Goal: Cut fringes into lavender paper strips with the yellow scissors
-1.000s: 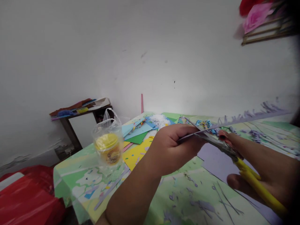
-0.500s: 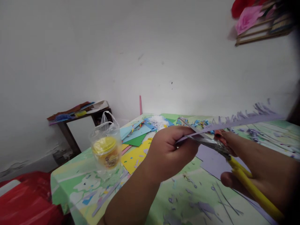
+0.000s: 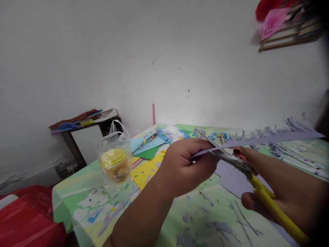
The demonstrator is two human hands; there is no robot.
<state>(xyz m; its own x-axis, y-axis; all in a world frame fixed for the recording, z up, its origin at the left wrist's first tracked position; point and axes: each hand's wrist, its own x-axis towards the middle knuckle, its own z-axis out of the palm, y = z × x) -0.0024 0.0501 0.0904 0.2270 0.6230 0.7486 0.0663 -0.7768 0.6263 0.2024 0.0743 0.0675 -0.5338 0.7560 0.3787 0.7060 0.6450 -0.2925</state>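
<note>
My left hand (image 3: pixel 190 168) is closed, pinching the left end of a purple paper strip (image 3: pixel 269 140) between thumb and fingers. Fine fringe cuts stand up along the strip's upper edge, and it stretches out to the right. My right hand (image 3: pixel 280 185) grips scissors (image 3: pixel 264 197) with yellow handles and an orange-red part near the pivot. Their blades are parted around the strip, close beside my left fingertips. Below my hands, purple scraps (image 3: pixel 221 226) and thin slivers lie on the green patterned tablecloth (image 3: pixel 164 236).
A yellow-lidded tub (image 3: pixel 115 164) in a clear bag stands at the table's left. Coloured paper sheets (image 3: pixel 147 171) and white shreds (image 3: pixel 172 133) lie behind my left hand. Fringed sticks (image 3: pixel 298 161) rest at right. A red bag (image 3: pixel 28 219) is at lower left.
The fringed strip's free right end has swung slightly lower and further right. Both hands stay in nearly the same place, and the view has shifted slightly.
</note>
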